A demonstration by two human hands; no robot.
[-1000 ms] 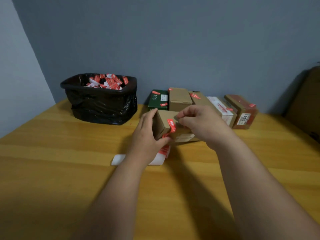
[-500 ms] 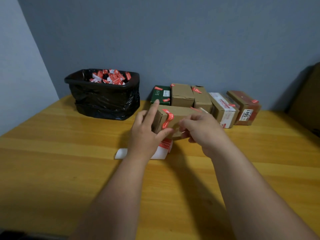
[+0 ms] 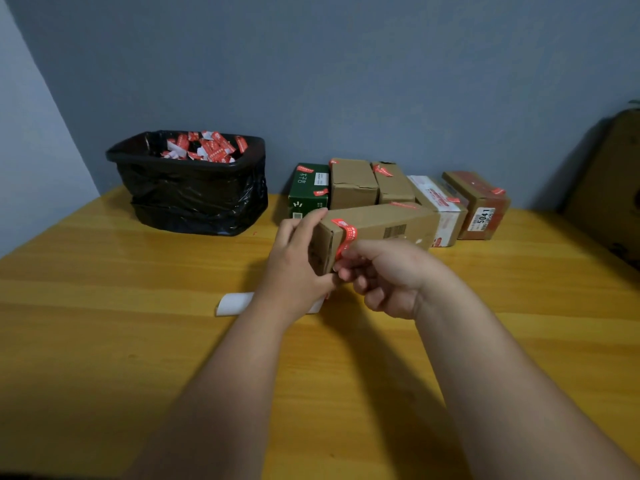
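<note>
While a long brown cardboard box [image 3: 377,226] is held just clear of a yellow wooden table [image 3: 138,341], a person works a red sticker [image 3: 346,235] over the upper edge of its near end. The left hand [image 3: 298,265] grips that end, fingers curled over the top and thumb below. The right hand [image 3: 388,275], fingers curled, pinches the lower tip of the sticker against the box's side. The far end of the box tilts toward a row of parcels at the wall.

Judging by how things lie, the job is well along. The sticker's upper part looks stuck down across the edge, and only its lower tip seems left to smooth flat. A second red strip shows on the far top of the box. Whether more seals are due on it cannot be told.

Under the left wrist lies a curled white sheet [image 3: 233,303], flat on the table. Behind stand five boxes side by side: a green box [image 3: 306,188], two plain brown boxes [image 3: 351,185], a white box [image 3: 440,209] and a reddish box [image 3: 481,206] marked 5041. All carry red stickers. To the left a black-lined bin [image 3: 194,195] brims with red and white scraps [image 3: 204,148].
</note>
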